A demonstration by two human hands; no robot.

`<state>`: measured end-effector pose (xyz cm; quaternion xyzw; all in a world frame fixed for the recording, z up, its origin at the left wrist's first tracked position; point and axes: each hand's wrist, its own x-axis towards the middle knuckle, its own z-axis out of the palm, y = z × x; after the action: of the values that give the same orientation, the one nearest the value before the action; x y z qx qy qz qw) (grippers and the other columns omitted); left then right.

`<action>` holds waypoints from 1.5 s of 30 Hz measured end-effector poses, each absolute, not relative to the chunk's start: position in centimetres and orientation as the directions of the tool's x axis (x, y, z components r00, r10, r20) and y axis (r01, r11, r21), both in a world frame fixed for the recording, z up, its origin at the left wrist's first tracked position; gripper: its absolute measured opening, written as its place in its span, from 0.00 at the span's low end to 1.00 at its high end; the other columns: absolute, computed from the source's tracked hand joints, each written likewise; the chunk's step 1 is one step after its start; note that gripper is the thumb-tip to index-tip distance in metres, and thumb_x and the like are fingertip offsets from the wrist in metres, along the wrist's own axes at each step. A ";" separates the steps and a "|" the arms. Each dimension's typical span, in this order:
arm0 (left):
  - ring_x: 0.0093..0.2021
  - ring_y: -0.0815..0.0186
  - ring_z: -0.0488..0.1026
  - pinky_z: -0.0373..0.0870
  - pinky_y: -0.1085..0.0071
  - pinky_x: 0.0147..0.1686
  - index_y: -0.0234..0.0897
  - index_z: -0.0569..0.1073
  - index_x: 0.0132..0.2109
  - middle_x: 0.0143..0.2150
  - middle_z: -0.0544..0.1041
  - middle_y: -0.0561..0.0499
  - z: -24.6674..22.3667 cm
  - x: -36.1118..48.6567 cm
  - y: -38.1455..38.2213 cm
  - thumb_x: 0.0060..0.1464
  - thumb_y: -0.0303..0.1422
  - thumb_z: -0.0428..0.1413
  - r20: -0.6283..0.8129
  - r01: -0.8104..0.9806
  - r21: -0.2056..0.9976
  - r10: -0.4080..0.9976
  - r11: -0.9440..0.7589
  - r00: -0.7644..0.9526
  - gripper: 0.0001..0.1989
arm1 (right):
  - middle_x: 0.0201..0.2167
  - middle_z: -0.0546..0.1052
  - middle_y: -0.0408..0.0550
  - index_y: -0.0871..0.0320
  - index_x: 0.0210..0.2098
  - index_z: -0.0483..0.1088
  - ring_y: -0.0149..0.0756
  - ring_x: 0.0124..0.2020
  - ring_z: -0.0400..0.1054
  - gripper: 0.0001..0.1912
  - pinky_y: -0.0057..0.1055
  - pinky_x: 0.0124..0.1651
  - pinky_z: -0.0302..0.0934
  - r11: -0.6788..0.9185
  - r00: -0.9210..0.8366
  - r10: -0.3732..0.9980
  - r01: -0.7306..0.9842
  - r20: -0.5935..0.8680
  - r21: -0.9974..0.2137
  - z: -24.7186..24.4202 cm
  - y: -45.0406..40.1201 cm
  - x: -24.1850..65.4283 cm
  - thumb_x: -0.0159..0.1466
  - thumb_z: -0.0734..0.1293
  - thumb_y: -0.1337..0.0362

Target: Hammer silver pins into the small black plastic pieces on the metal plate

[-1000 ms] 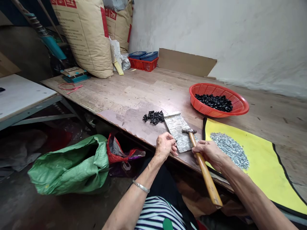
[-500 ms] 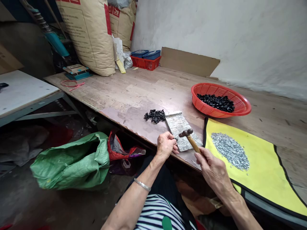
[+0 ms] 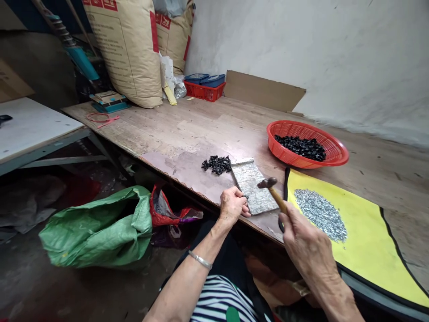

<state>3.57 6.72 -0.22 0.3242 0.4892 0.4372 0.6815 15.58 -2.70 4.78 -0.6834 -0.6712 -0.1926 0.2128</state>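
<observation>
Pale wall (image 3: 301,49) rises behind a wood-patterned worktop (image 3: 167,129) in the head view, with tall paper sacks (image 3: 127,58) standing at the far left end, a red crate (image 3: 204,92) holding blue boxes beside them, and a cardboard strip (image 3: 261,89) leaning against the wall. At the near edge of the worktop lies a flat, worn metal plate (image 3: 253,179), between the two hands and just beyond them. The left hand (image 3: 233,203) is at the plate's near left edge, its thumb and fingers pinching a small dark piece (image 3: 246,197); the piece is mostly hidden by the fingertips, and whether it touches the plate is too small to tell. The right hand (image 3: 306,239) is wrapped round the wooden handle of a hammer (image 3: 277,199), well apart from the left hand and nearer the body's right side. The hammer's head shows against the right part of the plate, to the right of the pinched piece; how far above the metal it is cannot be judged. Beyond the left hand, a loose heap of black pieces (image 3: 217,164) sits against the plate's far left side. Farther off to the right, more black pieces fill the bottom of a red slotted basket (image 3: 337,145). Nearer, beyond the right hand, a yellow sheet (image 3: 362,246) with dark edging carries a spread of small silvery bits (image 3: 321,217).
</observation>
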 end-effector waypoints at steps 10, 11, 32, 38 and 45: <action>0.11 0.70 0.66 0.68 0.75 0.11 0.35 0.61 0.23 0.13 0.67 0.57 -0.2 3.5 6.7 0.38 0.22 0.55 -0.385 -0.278 0.869 0.912 0.410 0.143 0.08 | 0.32 0.79 0.52 0.65 0.49 0.71 0.37 0.21 0.70 0.17 0.30 0.22 0.57 0.015 0.037 0.829 0.996 0.558 -0.088 3.5 -3.2 14.5 0.66 0.56 0.65; 0.12 0.70 0.66 0.68 0.75 0.11 0.35 0.61 0.23 0.13 0.67 0.56 -0.2 3.5 6.7 0.38 0.22 0.55 -0.386 -0.277 0.868 0.911 0.411 0.145 0.08 | 0.33 0.79 0.52 0.65 0.49 0.70 0.38 0.21 0.71 0.17 0.31 0.22 0.57 0.021 0.032 0.833 0.996 0.552 -0.090 3.5 -3.2 14.5 0.66 0.56 0.65; 0.11 0.69 0.65 0.68 0.73 0.10 0.35 0.61 0.22 0.12 0.66 0.57 -0.1 3.6 6.8 0.39 0.18 0.50 -0.396 -0.280 0.865 0.910 0.415 0.126 0.08 | 0.29 0.77 0.50 0.58 0.54 0.67 0.36 0.18 0.66 0.20 0.30 0.21 0.52 -0.073 0.080 0.918 0.997 0.389 -0.033 2.6 -3.1 13.9 0.65 0.55 0.66; 0.11 0.69 0.65 0.68 0.71 0.10 0.34 0.61 0.23 0.13 0.67 0.56 0.0 3.5 6.8 0.39 0.18 0.50 -0.397 -0.281 0.865 0.910 0.415 0.121 0.08 | 0.35 0.77 0.57 0.64 0.56 0.64 0.38 0.25 0.70 0.21 0.30 0.26 0.57 -0.125 0.155 0.806 0.988 0.572 -0.092 2.3 -3.4 13.3 0.65 0.56 0.67; 0.11 0.68 0.66 0.68 0.72 0.11 0.34 0.62 0.23 0.13 0.67 0.56 -0.1 3.6 6.9 0.40 0.19 0.52 -0.384 -0.283 0.872 0.916 0.400 0.114 0.08 | 0.27 0.74 0.49 0.60 0.50 0.66 0.37 0.24 0.67 0.19 0.29 0.25 0.56 -0.218 0.323 0.931 0.868 0.172 -0.446 1.6 -1.1 15.3 0.63 0.57 0.60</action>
<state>3.59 6.86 -0.10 0.3198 0.4955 0.4444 0.6743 15.32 -1.14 1.61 -0.7778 -0.5782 0.0658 0.2375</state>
